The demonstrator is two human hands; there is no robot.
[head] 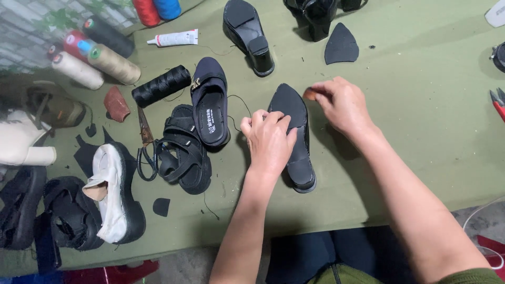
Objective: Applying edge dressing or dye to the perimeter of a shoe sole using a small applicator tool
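Observation:
A black pointed high-heel shoe (295, 113) lies sole-up on the green table cloth (421, 105) in front of me. My left hand (269, 138) rests on the shoe's left edge, fingers curled over the sole, steadying it. My right hand (342, 104) hovers at the shoe's right side near the toe, pinching a small brown piece (309, 94) between thumb and fingers. A thin black thread (238, 108) loops near the left hand.
A navy slipper (210, 102), black strap sandal (184, 152), a second heel (250, 34), a black cut sole piece (341, 45), thread spools (160, 85), a glue tube (173, 38) and scissors (145, 129) lie left and behind. More shoes crowd the left edge. Red pliers (498, 102) sit far right.

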